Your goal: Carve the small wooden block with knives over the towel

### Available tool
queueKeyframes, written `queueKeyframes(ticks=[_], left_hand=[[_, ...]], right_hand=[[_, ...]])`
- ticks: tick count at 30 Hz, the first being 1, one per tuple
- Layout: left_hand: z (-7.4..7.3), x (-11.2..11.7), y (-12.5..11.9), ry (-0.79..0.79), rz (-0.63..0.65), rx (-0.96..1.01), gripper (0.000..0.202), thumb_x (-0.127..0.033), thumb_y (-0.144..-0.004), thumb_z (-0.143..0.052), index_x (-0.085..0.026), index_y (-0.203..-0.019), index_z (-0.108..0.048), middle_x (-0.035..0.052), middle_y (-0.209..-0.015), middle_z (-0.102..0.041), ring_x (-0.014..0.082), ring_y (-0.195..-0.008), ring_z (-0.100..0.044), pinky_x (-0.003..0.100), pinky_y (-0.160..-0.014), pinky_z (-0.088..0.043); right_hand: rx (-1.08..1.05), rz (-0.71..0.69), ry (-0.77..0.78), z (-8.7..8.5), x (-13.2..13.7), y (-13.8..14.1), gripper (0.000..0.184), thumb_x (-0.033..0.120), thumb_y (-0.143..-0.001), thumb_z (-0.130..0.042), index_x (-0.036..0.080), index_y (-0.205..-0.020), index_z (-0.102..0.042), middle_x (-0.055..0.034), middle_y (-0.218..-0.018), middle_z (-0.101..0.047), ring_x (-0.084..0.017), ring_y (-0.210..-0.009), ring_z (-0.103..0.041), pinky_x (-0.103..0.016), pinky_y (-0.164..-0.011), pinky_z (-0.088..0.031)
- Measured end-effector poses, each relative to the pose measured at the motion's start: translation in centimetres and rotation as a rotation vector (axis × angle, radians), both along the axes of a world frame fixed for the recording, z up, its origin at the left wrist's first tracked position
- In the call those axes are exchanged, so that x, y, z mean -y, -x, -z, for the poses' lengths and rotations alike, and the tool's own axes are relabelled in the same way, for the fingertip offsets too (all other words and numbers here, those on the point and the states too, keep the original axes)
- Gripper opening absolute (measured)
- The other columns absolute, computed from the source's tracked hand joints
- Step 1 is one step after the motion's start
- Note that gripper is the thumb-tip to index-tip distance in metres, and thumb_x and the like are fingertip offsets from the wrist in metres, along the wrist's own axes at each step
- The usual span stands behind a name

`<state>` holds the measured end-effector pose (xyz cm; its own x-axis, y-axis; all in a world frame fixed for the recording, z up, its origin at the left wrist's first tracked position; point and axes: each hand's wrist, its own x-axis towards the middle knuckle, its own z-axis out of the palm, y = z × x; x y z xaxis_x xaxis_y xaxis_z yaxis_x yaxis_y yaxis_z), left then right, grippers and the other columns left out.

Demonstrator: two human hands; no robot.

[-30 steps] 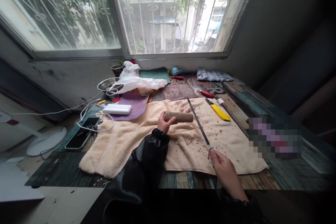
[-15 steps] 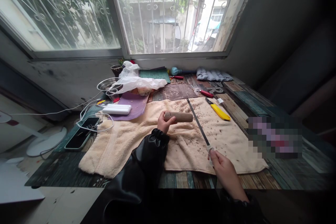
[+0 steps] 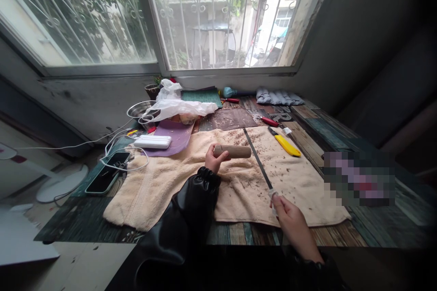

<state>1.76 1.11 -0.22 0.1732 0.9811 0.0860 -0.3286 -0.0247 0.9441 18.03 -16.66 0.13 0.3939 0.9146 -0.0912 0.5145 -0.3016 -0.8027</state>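
Observation:
My left hand (image 3: pixel 215 159) is closed around one end of a brown cylinder (image 3: pixel 235 151), which looks like a wooden piece with a dark notch near the fingers. The cylinder lies almost level above the beige towel (image 3: pixel 164 191). In my right hand (image 3: pixel 292 218) is the whitish, wrapped handle of a long, thin, dark blade (image 3: pixel 257 160). Whether the blade is a saw or a file I cannot tell. Its far end points away from me, just right of the cylinder, apparently without touching it. Brown shavings (image 3: pixel 273 168) are scattered on the towel around the blade.
A yellow utility knife (image 3: pixel 287 144) lies on the towel's right side, a red-handled tool (image 3: pixel 269 121) beyond it. At left are a phone (image 3: pixel 108 173), a white power strip (image 3: pixel 152 141) and a looped cable. A plastic bag (image 3: pixel 184 109) and metal bowl (image 3: pixel 136 109) stand behind.

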Motion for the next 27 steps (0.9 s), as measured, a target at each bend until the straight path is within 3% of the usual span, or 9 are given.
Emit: queueKeyframes(ticks=[5, 10, 13, 19, 24, 27], left_hand=[[0.2, 0.0, 0.2, -0.098, -0.027, -0.162, 0.036, -0.033, -0.059, -0.06, -0.017, -0.086, -0.042, -0.0035, -0.069, -0.046, 0.009, -0.061, -0.05, 0.024, -0.058, -0.047], [0.7, 0.4, 0.2, -0.388, 0.025, -0.749, 0.024, -0.027, -0.06, -0.057, -0.02, -0.08, -0.048, -0.0046, -0.064, -0.052, 0.0087, -0.055, -0.048, 0.022, -0.057, -0.042], [0.9, 0.7, 0.1, -0.484, 0.056, -0.957, 0.026, -0.024, -0.062, -0.053, -0.023, -0.087, -0.049, -0.0027, -0.074, -0.056, 0.0104, -0.059, -0.05, 0.023, -0.059, -0.041], [1.3, 0.5, -0.1, -0.705, 0.103, -1.065, 0.028, -0.027, -0.065, -0.052, -0.021, -0.093, -0.053, 0.004, -0.085, -0.058, 0.0177, -0.079, -0.052, 0.029, -0.073, -0.04], [1.1, 1.0, -0.5, -0.789, 0.125, -1.047, 0.023, -0.026, -0.068, -0.05, -0.021, -0.089, -0.056, 0.0052, -0.084, -0.059, 0.0185, -0.081, -0.051, 0.03, -0.074, -0.039], [0.9, 1.8, -0.8, -0.787, 0.152, -1.15, 0.022, -0.027, -0.066, -0.049, -0.022, -0.086, -0.057, 0.0037, -0.079, -0.058, 0.0173, -0.076, -0.052, 0.027, -0.069, -0.039]], right_hand=[[-0.009, 0.011, 0.003, 0.1, -0.1, 0.0, 0.041, 0.052, -0.073, -0.028, 0.018, -0.06, -0.047, 0.0027, -0.046, -0.041, -0.011, -0.049, -0.04, -0.019, -0.048, -0.033], [0.094, 0.046, 0.044, 0.2, 0.1, -0.8, 0.041, 0.052, -0.073, -0.028, 0.019, -0.058, -0.047, 0.0019, -0.045, -0.043, -0.011, -0.048, -0.041, -0.019, -0.047, -0.032], [0.111, 0.033, 0.041, 0.3, 0.1, -1.1, 0.042, 0.053, -0.073, -0.027, 0.019, -0.057, -0.046, 0.0017, -0.045, -0.044, -0.011, -0.047, -0.042, -0.019, -0.047, -0.033], [0.116, -0.003, 0.057, 0.2, 0.0, -0.8, 0.042, 0.053, -0.074, -0.026, 0.019, -0.056, -0.043, 0.001, -0.048, -0.047, -0.012, -0.05, -0.044, -0.019, -0.049, -0.034], [0.149, 0.007, 0.059, -0.1, 0.2, -1.0, 0.044, 0.054, -0.073, -0.026, 0.019, -0.055, -0.045, 0.0002, -0.047, -0.049, -0.012, -0.05, -0.045, -0.019, -0.049, -0.034], [0.189, 0.026, 0.071, -0.2, 0.4, -1.2, 0.045, 0.054, -0.074, -0.024, 0.019, -0.056, -0.047, 0.0003, -0.045, -0.049, -0.012, -0.047, -0.044, -0.02, -0.046, -0.033]])
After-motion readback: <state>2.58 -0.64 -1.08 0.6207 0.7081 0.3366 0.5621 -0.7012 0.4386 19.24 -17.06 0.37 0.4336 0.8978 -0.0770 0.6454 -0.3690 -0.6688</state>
